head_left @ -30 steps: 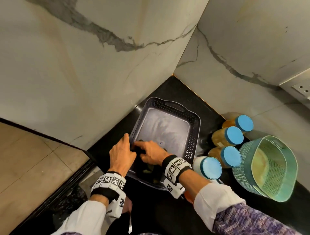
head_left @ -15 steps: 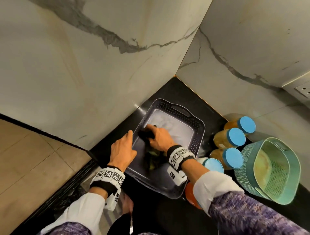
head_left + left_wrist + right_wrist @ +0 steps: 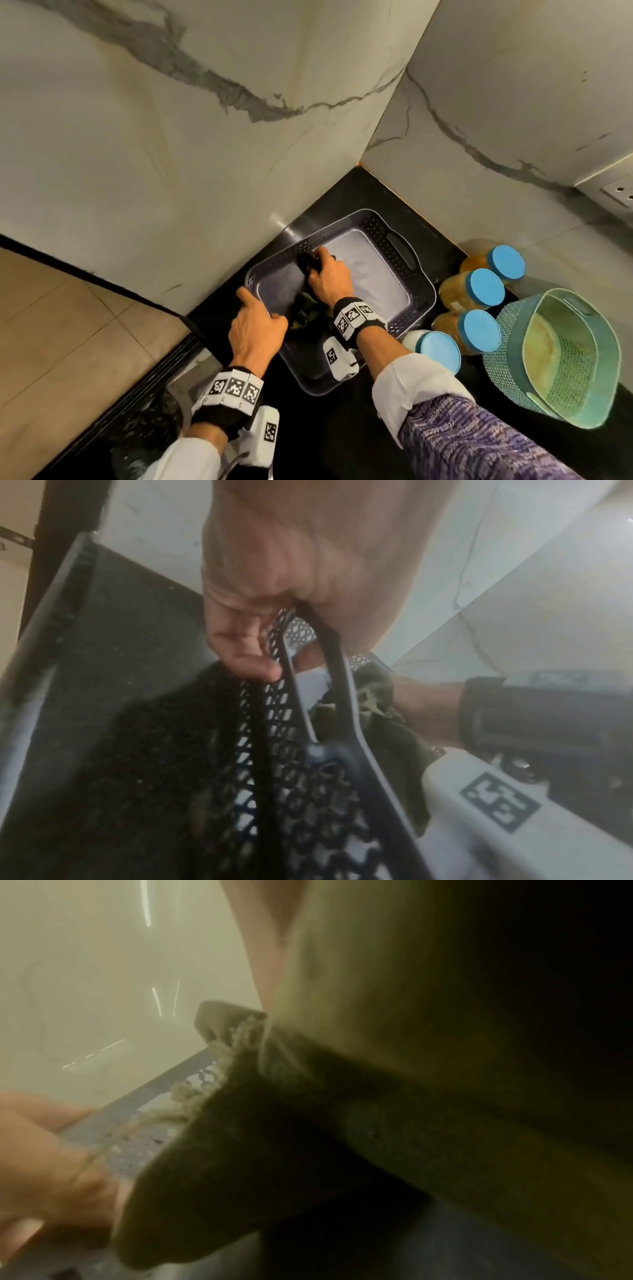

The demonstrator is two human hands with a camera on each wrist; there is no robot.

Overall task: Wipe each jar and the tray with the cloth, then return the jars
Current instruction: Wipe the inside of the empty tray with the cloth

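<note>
A grey perforated tray (image 3: 421, 277) sits on the black counter in the corner. My left hand (image 3: 257, 322) grips its near-left rim, and in the left wrist view the fingers (image 3: 246, 653) curl round the tray's handle (image 3: 329, 669). Inside the tray my right hand (image 3: 329, 277) holds a dark olive cloth (image 3: 306, 313) and presses it against the floor near the left wall. The cloth (image 3: 308, 1123) fills the right wrist view. Several amber jars with blue lids (image 3: 484, 287) stand on the counter right of the tray.
A teal perforated basket (image 3: 561, 359) stands at the far right beside the jars. Marble walls (image 3: 239, 137) meet behind the tray. A white jar with a blue lid (image 3: 438, 349) stands by my right forearm. The counter edge drops to a tiled floor (image 3: 68, 342) on the left.
My right hand has slid the cloth from the near end of the tray toward the far left part. The left hand keeps its hold on the rim.
</note>
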